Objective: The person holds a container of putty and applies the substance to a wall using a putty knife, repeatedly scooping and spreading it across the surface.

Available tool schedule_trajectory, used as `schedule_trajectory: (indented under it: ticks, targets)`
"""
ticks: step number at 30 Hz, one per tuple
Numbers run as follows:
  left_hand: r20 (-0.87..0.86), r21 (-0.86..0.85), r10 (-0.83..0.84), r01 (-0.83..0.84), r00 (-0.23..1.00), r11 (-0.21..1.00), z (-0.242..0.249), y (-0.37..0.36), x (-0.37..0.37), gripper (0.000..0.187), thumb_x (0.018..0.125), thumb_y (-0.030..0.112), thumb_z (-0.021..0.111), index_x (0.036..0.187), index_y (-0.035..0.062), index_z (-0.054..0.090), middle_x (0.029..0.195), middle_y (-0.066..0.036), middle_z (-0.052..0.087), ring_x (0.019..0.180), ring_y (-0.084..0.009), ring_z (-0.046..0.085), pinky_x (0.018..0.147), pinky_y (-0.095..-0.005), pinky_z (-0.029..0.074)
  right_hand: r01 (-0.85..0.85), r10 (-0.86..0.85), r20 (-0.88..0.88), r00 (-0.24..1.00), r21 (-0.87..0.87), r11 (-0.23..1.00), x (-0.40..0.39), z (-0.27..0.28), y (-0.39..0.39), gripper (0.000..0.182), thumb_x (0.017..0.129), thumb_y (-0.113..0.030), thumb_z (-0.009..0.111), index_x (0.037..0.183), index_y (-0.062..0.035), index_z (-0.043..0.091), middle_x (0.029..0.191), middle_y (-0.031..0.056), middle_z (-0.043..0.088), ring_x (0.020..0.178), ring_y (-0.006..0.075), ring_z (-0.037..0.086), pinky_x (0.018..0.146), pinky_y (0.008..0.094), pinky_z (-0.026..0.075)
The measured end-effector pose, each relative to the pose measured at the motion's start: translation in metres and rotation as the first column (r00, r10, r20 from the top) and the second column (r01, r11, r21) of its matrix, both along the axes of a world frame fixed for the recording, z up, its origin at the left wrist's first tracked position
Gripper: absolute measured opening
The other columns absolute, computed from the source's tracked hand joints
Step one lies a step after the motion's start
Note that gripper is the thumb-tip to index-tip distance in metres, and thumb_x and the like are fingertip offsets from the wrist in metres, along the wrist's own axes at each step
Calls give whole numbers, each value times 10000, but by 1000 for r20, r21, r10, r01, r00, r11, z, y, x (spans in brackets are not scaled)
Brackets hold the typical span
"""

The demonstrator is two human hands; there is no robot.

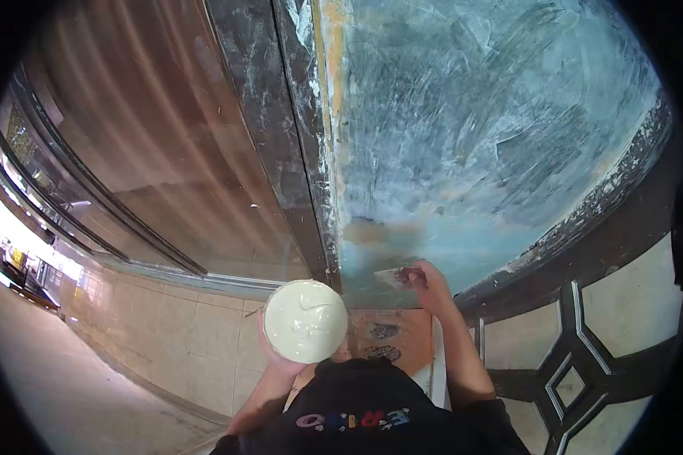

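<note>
My left hand (275, 358) is wrapped round a tub of creamy white paste (305, 322), held out in front of my body. The paste is glossy and fills the round opening, with a curved mark in its surface. In my right hand (428, 283) is a putty knife (391, 277), its pale blade pointing left, close in front of the lower part of a blue wall (463, 129). Whitish smears cover much of that wall, and a tan patch (366, 230) shows low on its left side.
A dark, paint-spotted frame (281, 152) borders the wall on the left, beside a glass panel with brown curtain-like folds (152, 129). To the right stands a dark door with pale panels (520, 334). Beige floor tiles (174, 322) lie at lower left; an orange-brown mat (410, 337) lies below.
</note>
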State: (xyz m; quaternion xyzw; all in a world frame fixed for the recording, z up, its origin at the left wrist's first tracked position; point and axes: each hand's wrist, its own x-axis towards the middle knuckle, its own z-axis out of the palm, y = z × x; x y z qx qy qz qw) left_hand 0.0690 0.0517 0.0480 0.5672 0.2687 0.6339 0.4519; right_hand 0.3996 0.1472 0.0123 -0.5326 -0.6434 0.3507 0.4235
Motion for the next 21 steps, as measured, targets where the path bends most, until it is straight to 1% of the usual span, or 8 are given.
schedule_trajectory:
  ticks: [2,3,4,6,7,11,17,21]
  targets:
    - [-46,-21,67,-68,997,997,-13,-3,-7,924,868,334,796,1587,129,253,1554,-213,392,1417,-377,437,1128,-585,407,34,-33,-42,999,12,999,1,6,1,149,984,-80,595,1116,-11,592,995,171,648,892,351,641,797,370,507]
    - [430,-487,57,178,901,855,-47,-1,-16,971,839,283,830,1592,137,235,1547,-226,394,1418,-377,434,1132,-574,407,74,-74,63,995,-1,997,1,20,4,129,997,-68,569,1106,-3,590,995,170,665,912,304,660,812,362,514]
    - [430,-485,52,182,902,855,-39,-1,-12,971,839,283,830,1592,137,235,1547,-226,394,1418,-377,434,1132,-574,407,116,-113,168,979,-9,993,1,29,8,114,1011,-56,543,1096,5,588,995,170,682,932,256,679,828,355,521]
    - [-201,91,273,-259,941,961,-15,-5,-3,798,953,630,535,1582,188,324,1593,-144,381,1428,-387,421,1138,-617,371,100,-125,226,966,120,988,1,27,22,133,989,-74,566,1102,-15,603,985,177,674,940,331,646,809,398,517]
    - [342,-440,-15,174,940,881,-18,3,-11,820,955,757,289,1567,219,378,1613,-85,375,1434,-389,412,1142,-631,350,70,-140,284,949,243,968,-2,32,27,155,967,-91,589,1108,-34,618,975,184,665,948,406,613,790,441,514]
    - [820,-426,46,554,571,715,-15,5,-8,782,974,713,337,1569,207,368,1601,-95,390,1436,-381,412,1140,-622,359,86,-206,407,890,293,952,-12,55,35,163,941,-96,612,1099,-62,630,1018,156,674,967,397,603,775,480,508]
    - [-162,0,115,-117,980,993,-13,8,-2,1119,634,166,945,1513,-6,273,1463,-239,462,1331,-352,527,1086,-485,473,54,-296,453,841,473,879,-34,64,51,122,933,-122,642,1049,-87,648,968,95,666,897,355,612,750,469,509]
    - [-157,5,111,-112,981,994,-26,2,1,716,995,419,586,1560,83,305,1525,-201,439,1376,-344,493,1093,-550,451,147,-437,474,765,532,834,-35,83,42,164,890,-96,660,1048,-141,662,956,55,652,896,315,612,721,440,540]
